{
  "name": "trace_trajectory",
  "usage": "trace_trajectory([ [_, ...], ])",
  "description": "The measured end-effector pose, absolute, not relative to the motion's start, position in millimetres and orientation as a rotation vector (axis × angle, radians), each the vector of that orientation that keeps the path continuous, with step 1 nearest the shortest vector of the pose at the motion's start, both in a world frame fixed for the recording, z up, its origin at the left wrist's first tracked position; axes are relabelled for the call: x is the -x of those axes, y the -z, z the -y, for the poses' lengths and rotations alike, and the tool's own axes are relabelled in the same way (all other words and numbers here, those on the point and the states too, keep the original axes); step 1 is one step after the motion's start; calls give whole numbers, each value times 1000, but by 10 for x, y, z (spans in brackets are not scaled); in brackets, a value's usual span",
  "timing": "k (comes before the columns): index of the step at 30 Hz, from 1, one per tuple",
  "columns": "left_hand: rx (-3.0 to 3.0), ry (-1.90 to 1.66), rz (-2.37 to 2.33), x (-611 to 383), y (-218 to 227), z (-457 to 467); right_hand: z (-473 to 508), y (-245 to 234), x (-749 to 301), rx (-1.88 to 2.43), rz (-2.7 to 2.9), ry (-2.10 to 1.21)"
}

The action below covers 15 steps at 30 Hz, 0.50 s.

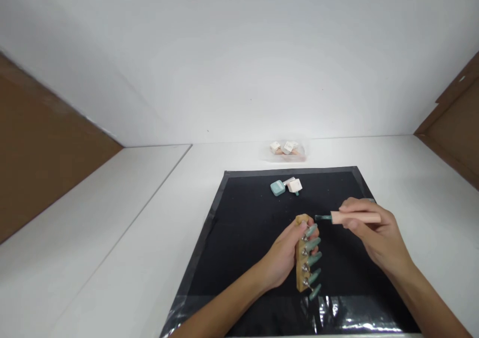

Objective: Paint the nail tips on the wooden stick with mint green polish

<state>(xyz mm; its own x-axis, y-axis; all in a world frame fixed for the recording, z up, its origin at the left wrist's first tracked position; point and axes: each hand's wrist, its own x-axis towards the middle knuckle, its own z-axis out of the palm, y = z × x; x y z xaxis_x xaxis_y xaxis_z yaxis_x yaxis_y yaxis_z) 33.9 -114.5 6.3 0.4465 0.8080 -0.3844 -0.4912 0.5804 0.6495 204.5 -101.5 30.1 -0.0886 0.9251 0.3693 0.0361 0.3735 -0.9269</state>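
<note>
My left hand [282, 258] is closed around the upper end of a wooden nail tip stand [300, 268], held tilted above the black mat. Several long green false nails [315, 259] stick out from its right side on metal holders. In my right hand [381, 241], the fingers pinch a nail polish brush [350, 217] by its pale pink handle. Dark green polish coats its bristles, which point left near the topmost nail without visibly touching it. Beyond my hands lie a teal square bottle [277, 188] and a white square-sided bottle [295, 185].
A black mat [247, 218] with shiny taped edges lies on the white table [149, 228]. Behind it sits a clear plastic tray [286, 157] holding white bottles with pink parts. A white wall stands at the back, with brown panels [41, 143] on both sides.
</note>
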Motion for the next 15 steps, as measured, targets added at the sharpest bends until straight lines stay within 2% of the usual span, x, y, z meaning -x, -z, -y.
trace_trajectory([
  [6, -459, -934, -718, -332, -122, 1166, 1022, -310, -1952, 888, 1274, -1380],
  [15, -375, -969, -761, -307, -147, 1168, 1048, -221, -1928, 1040, 1461, -1269],
])
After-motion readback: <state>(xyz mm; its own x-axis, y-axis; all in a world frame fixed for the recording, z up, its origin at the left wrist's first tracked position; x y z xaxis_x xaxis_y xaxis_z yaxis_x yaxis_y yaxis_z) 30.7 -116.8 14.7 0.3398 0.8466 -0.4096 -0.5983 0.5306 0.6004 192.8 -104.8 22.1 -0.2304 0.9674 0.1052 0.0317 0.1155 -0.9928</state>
